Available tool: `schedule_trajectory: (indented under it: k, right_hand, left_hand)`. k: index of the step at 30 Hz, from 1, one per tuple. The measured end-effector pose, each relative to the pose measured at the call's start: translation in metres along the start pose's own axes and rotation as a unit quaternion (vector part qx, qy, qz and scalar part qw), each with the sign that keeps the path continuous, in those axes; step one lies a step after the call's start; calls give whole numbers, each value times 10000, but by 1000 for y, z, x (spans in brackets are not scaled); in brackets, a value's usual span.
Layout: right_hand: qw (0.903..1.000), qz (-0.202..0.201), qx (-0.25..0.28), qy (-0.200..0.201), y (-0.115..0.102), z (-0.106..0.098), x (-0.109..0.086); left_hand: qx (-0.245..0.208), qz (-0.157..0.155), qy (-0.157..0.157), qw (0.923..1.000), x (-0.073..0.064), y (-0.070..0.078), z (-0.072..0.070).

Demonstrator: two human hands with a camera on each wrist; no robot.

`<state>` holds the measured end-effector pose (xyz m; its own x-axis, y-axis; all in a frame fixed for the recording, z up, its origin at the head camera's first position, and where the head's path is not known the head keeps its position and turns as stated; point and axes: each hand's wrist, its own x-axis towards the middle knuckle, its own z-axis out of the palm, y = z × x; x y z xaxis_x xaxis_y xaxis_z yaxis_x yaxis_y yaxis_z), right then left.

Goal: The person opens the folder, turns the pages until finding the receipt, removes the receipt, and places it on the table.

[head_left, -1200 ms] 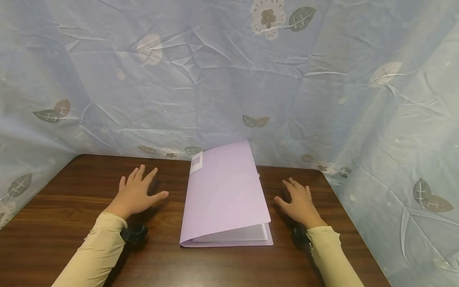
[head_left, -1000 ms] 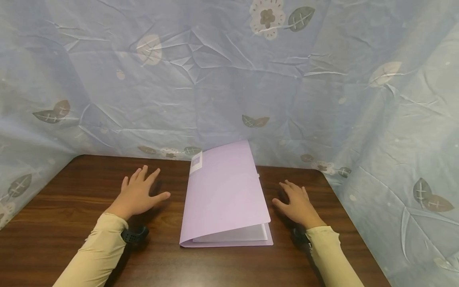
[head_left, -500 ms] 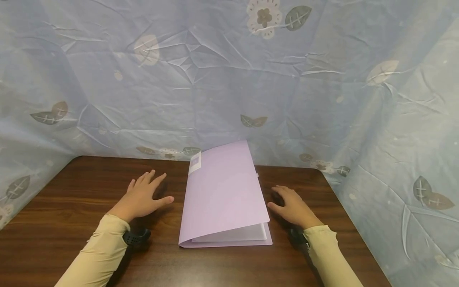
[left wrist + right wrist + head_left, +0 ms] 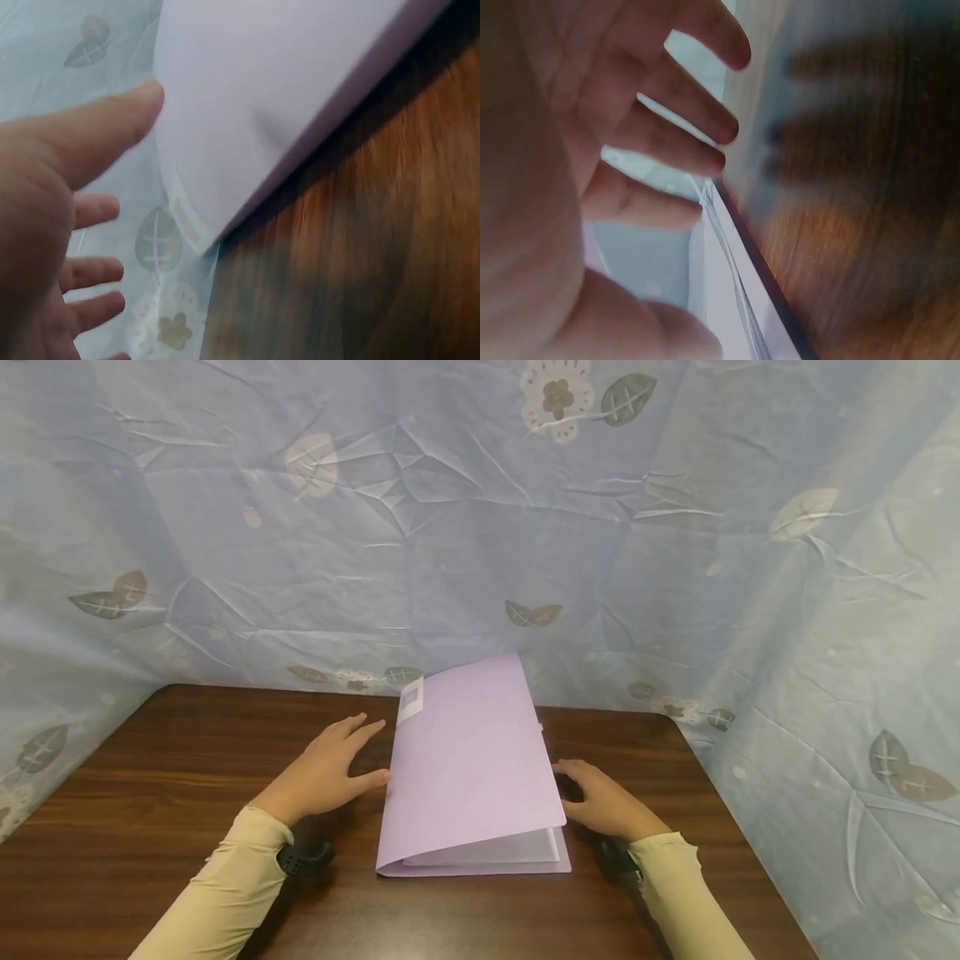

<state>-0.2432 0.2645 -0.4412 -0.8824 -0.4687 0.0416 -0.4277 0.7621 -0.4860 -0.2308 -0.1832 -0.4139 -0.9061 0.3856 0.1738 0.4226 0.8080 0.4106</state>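
A pale purple folder lies on the table in the head view, its cover lifted a little along the right side so that white sheets show inside. A white label sits at its top left corner. Beside the folder's left edge is my left hand, fingers spread and thumb tip close to the spine; whether it touches cannot be told. My right hand is at the folder's right, open side, its fingers relaxed and a little bent. In the right wrist view the fingers hold nothing near the sheet edges.
The brown wooden table extends to both sides of the folder. A pale blue curtain with leaf and flower prints hangs behind the table and at its sides. Each wrist wears a black band, seen at the left wrist as a dark strap.
Both hands have moved inward toward the folder, the left one rightward to the spine and the right one leftward to the open edge. The folder stays in place.
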Motion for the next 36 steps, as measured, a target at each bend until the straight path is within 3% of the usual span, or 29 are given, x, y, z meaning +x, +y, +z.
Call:
schedule_trajectory:
  k: [6, 14, 20, 26, 36]
  right_hand:
    - [9983, -307, 333, -363, 3, 5, 2]
    - [9953, -488, 670, -494, -1, 5, 4]
    - [9933, -632, 808, -538, -3, 5, 6]
    - [9936, -642, 776, -518, -3, 7, 7]
    - [9952, -650, 603, -422, -6, 12, 11]
  left_hand:
    - [-332, 264, -52, 9991, 12, 18, 10]
    - [-474, 1259, -238, 9906, 22, 64, 24]
    - [-652, 1702, -560, 9817, 20, 87, 33]
    - [-548, 1901, -689, 9778, 17, 100, 40]
    - [65, 1914, -796, 9783, 19, 114, 45]
